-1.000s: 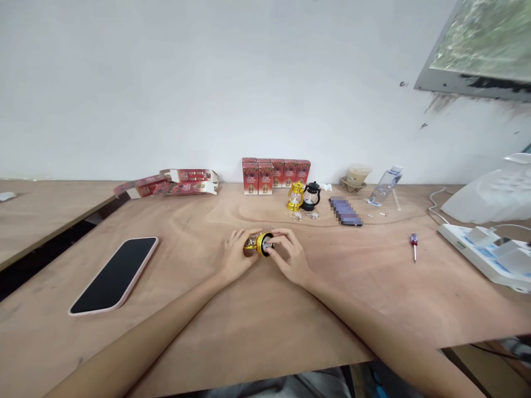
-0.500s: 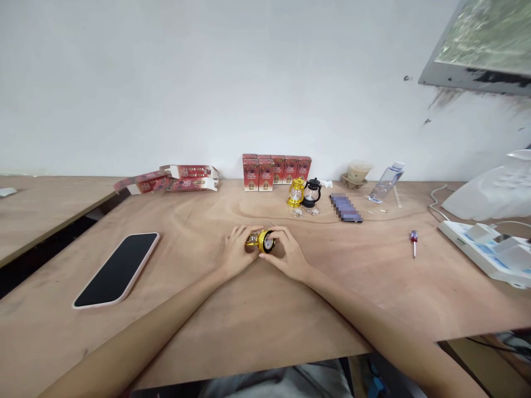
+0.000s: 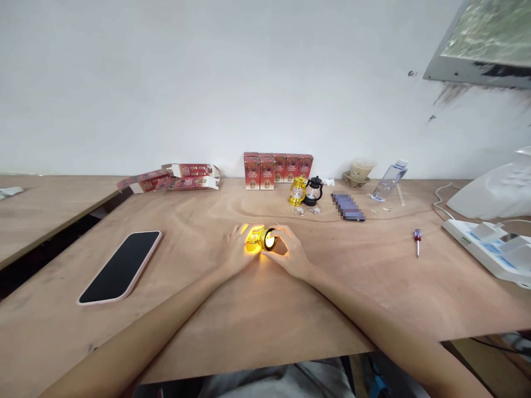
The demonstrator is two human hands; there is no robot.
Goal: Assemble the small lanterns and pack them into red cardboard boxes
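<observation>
A small gold lantern [image 3: 262,239] lies on its side between my hands, lit and casting a yellow glow on my fingers. My left hand [image 3: 238,249] is wrapped round its top and body. My right hand [image 3: 292,251] grips the base end, with fingertips at the round dark-rimmed bottom. Behind it, a second gold lantern [image 3: 297,191] and a black lantern [image 3: 313,191] stand upright side by side, both unlit. In front of these two lie small clear packets [image 3: 297,210] whose contents are too small to make out.
Several red boxes [image 3: 267,172] stand against the wall, with opened red cartons [image 3: 186,178] to their left. A phone [image 3: 120,268] lies left, another phone [image 3: 348,207] right. Farther right are a cup [image 3: 360,170], a bottle [image 3: 390,181], a screwdriver [image 3: 417,241] and a power strip [image 3: 481,243].
The lantern in my hands has gone from unlit to glowing yellow. Both hands keep nearly the same hold, and the view has shifted slightly.
</observation>
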